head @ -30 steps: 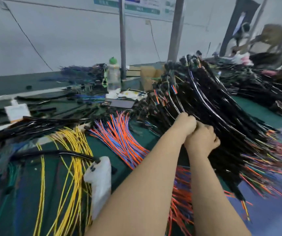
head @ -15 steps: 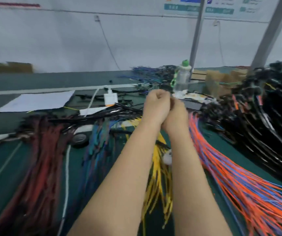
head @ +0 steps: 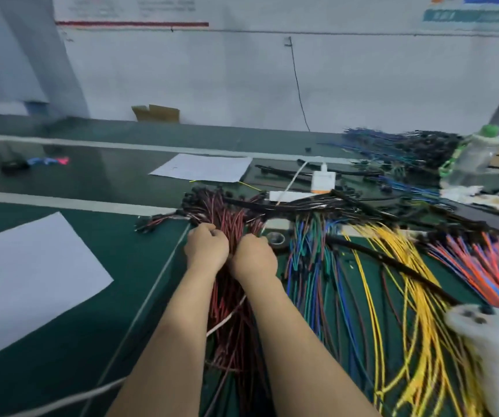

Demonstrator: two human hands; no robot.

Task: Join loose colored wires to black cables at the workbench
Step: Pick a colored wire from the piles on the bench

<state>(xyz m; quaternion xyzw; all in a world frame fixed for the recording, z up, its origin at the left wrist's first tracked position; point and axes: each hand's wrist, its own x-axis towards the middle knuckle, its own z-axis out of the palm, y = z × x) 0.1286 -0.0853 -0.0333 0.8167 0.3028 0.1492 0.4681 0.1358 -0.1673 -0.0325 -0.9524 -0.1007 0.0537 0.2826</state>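
A bundle of red and black wires (head: 231, 299) lies on the green bench, running from black connector ends at the far side toward me. My left hand (head: 206, 247) and my right hand (head: 254, 256) sit side by side on top of this bundle, fingers curled down into the wires; what the fingertips pinch is hidden. Right of them lie blue and green wires (head: 308, 266), yellow wires (head: 398, 299) and orange and blue wires (head: 483, 263). A thick black cable (head: 389, 261) crosses the yellow wires.
Two white paper sheets (head: 22, 275) (head: 203, 167) lie on the green bench (head: 97, 326). A white charger (head: 323, 181), a clear bottle with a green cap (head: 474, 155) and a white tool (head: 495, 350) sit to the right. A tape roll (head: 275, 237) lies beside my right hand.
My view and both hands have swung left, from the black cable pile past the yellow wires to the red and black bundle. The hands have come down onto it.
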